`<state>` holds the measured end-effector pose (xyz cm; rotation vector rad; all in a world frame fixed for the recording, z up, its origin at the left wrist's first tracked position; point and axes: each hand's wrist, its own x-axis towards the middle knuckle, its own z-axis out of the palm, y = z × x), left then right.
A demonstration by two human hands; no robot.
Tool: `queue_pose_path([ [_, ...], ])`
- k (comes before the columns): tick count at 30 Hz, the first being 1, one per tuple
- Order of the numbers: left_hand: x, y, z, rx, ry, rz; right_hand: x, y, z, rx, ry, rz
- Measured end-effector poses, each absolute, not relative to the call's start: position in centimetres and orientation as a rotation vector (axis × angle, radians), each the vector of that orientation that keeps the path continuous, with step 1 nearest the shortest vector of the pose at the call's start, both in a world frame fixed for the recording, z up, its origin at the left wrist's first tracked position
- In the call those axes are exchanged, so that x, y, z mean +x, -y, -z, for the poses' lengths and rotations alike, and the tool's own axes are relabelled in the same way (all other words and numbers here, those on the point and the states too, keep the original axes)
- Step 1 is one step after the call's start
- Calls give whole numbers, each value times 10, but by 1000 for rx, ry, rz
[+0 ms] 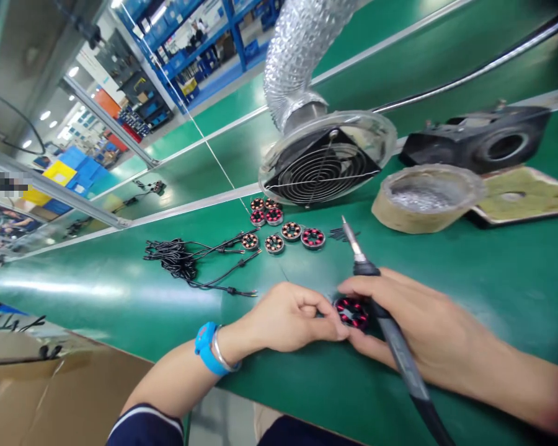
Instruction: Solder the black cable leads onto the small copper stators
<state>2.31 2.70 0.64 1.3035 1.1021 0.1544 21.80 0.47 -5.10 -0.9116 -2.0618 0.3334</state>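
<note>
A small round coil part with red windings [352, 313] lies on the green bench between my hands. My left hand [295, 317], with a blue band at the wrist, pinches at the part's left edge; its fingertips are closed. My right hand [411, 319] holds a black soldering iron [397, 347] between thumb and fingers, its metal tip pointing up and away. Fingertips of my right hand also touch the right side of the coil part. Several more coil parts, copper [274, 243] and red [313, 238], lie farther back on the bench.
Black cables [179, 260] lie bundled at the left. Behind the coils stands a fan [323, 170] with a silver duct [292, 68]. A tape-like ring container [425, 198], a sponge tray [530, 195] and a black holder [478, 139] are at the right. Thin black pieces [341, 234] lie near the iron's tip.
</note>
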Motion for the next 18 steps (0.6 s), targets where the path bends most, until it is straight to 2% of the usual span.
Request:
queue_pose_path([
  [3,14,-28,-25,1353,-1002,-100,217,-4,54,-942,2086,-282],
  [6,-11,-39,-48,1764,-1010,81,220,-7,57,-979,2102,-249],
  [9,-36,-59,-52,2209,-1526,120,226,-10,59,-1007,2104,-208],
  [12,-49,-77,-40,2284,-1911,192,229,-12,62,-1021,2097,-177],
  [15,-61,-84,-41,2277,-1854,244,230,-12,62,-1028,2114,-183],
  [18,-94,-78,-67,2247,-1656,154,232,-10,60,-1074,2178,-232],
])
